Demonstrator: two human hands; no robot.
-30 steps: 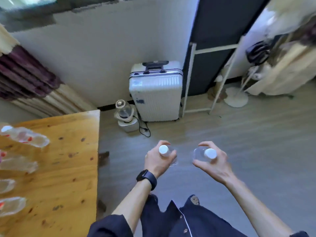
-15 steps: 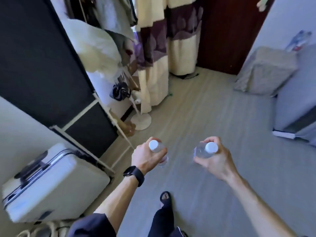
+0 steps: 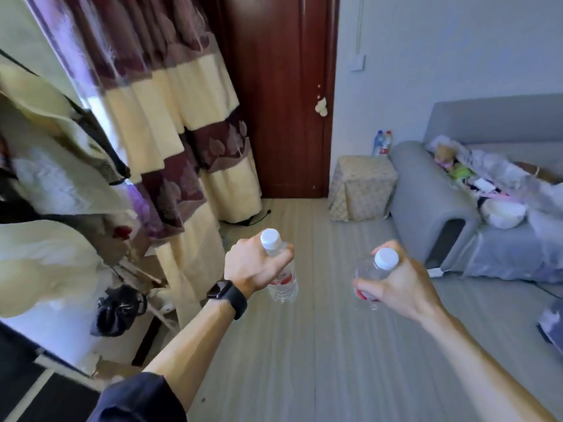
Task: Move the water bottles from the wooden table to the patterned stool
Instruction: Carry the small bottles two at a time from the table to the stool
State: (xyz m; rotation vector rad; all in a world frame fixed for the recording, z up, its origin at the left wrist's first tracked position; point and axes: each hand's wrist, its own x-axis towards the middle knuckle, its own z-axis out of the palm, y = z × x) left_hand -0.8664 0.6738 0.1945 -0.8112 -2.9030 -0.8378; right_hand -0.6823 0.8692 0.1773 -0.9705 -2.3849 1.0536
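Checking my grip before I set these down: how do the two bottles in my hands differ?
The left-hand bottle hangs nearly upright, its lower body showing below the left hand; the right-hand bottle tilts, cap toward the camera, mostly wrapped by the right hand. Both are clear, white-capped, red-labelled.

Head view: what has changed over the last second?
The person turned away from the wooden table and suitcase; the patterned stool beside the grey sofa now lies ahead. Unchanged: the left hand still grips the left bottle, the right hand the right bottle.
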